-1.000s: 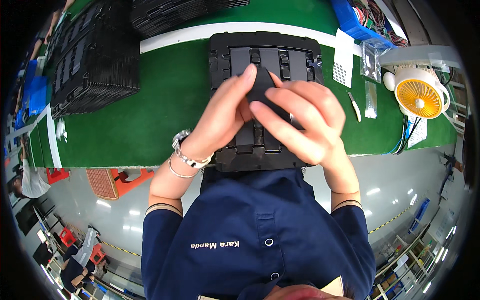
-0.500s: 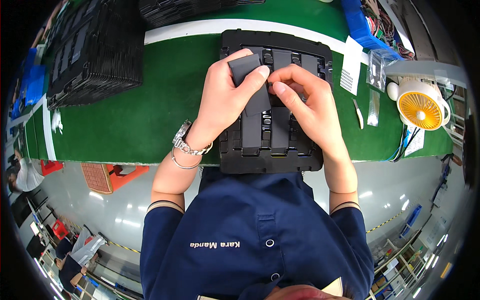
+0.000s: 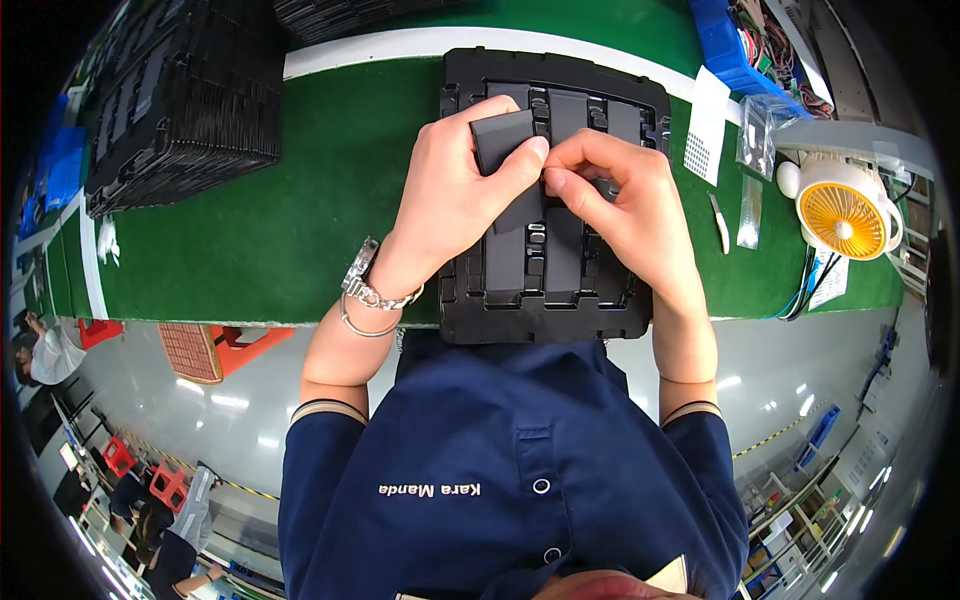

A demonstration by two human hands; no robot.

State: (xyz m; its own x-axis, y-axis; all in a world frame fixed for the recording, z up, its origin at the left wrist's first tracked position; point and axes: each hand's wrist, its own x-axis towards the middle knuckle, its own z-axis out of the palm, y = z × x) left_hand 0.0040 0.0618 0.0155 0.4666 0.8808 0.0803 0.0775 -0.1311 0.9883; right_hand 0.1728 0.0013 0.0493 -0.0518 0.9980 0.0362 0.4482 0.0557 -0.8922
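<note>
My left hand (image 3: pixel 447 185) is closed around a flat dark grey rectangular block (image 3: pixel 502 138), thumb across its front. It holds the block tilted over a black moulded plastic tray (image 3: pixel 545 325). The thumb and forefinger of my right hand (image 3: pixel 635 205) are pinched together at the block's right edge, touching or almost touching my left thumb. Whatever lies between those right fingertips is too small to make out. More dark grey blocks of the same kind lie in the tray's slots, such as the lower middle block (image 3: pixel 563 265). My hands cover part of the tray.
A tall stack of black trays (image 3: pixel 200 120) stands at the left of the green table (image 3: pixel 340 190). To the right are a white knife (image 3: pixel 720 225), a paper sheet (image 3: pixel 706 125), clear plastic bags (image 3: pixel 757 140), a small yellow-and-white fan (image 3: pixel 842 222) and a blue bin (image 3: pixel 735 60) of wires.
The held block has turned slightly more upright, and my right fingertips have drawn together at its edge. Both hands stay over the tray.
</note>
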